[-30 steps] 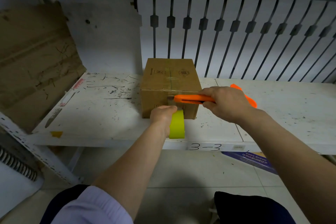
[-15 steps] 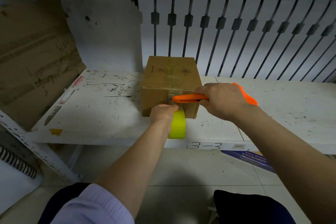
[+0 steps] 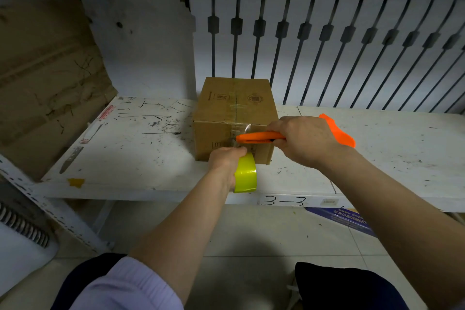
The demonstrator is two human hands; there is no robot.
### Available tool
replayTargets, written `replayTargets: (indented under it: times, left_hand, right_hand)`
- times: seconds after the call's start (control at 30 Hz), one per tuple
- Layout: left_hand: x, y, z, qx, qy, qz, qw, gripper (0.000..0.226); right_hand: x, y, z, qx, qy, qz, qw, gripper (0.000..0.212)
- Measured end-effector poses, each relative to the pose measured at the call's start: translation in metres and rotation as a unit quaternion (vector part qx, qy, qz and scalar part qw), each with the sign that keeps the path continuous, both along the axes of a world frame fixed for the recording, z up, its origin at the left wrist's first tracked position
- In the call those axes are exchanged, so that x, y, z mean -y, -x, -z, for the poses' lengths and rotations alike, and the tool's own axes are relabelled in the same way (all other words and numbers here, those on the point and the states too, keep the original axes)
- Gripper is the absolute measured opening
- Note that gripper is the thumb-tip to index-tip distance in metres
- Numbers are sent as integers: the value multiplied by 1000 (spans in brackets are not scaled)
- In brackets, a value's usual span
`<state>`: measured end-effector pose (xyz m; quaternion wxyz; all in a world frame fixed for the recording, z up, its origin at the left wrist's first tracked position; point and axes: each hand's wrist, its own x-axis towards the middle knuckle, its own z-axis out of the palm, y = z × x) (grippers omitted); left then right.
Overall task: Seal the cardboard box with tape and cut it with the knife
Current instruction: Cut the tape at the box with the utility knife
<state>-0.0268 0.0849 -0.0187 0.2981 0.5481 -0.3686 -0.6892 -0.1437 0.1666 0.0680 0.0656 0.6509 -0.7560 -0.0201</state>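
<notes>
Left hand [image 3: 224,161] clamped on slick tape roll [image 3: 245,173]; right hand [image 3: 305,139] gripping light, rigid knife [image 3: 259,136] against stiff cardboard box [image 3: 235,108] near surface's front edge.

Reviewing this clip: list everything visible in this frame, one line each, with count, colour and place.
cardboard box: one, brown, on the shelf near the radiator, clear tape along its top seam and front.
tape roll: one, yellow-green, in front of the box at the shelf edge.
knife: one, orange, tip at the tape on the box front.
shelf: one, white, scuffed, marked 3-3 on its edge.
radiator: one, white, behind the shelf.
flattened cardboard: one, brown, leaning at left.
blue package: one, under the shelf.
left hand: holds the tape roll.
right hand: grips the knife.
</notes>
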Motion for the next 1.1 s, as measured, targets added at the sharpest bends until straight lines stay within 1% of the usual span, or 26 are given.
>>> replayTargets:
  times: [0.17,0.27,0.3,0.53,0.73,0.93,1.1]
  left_hand:
    - [3,1,9,-2,-1,-9,1000,22]
    - [2,-1,6,7,5,-12,1000,11]
    - [3,-2,6,7,8,-15,1000,11]
    - [4,0,6,16,34,-30,999,18]
    - [5,2,6,27,44,-32,998,19]
    - [6,0,7,45,66,-27,996,19]
    - [4,-1,6,46,74,-23,996,19]
  right_hand:
    - [1,0,0,-7,-4,-1,1000,29]
    - [1,1,-1,-3,-6,-3,1000,28]
    - [1,0,0,-3,-8,-6,1000,28]
    - [3,-3,4,-35,-2,-21,999,29]
    - [0,2,4,-45,-10,7,999,31]
    - [2,0,10,-46,-2,-15,999,29]
    - [-2,3,9,-33,-4,-1,999,29]
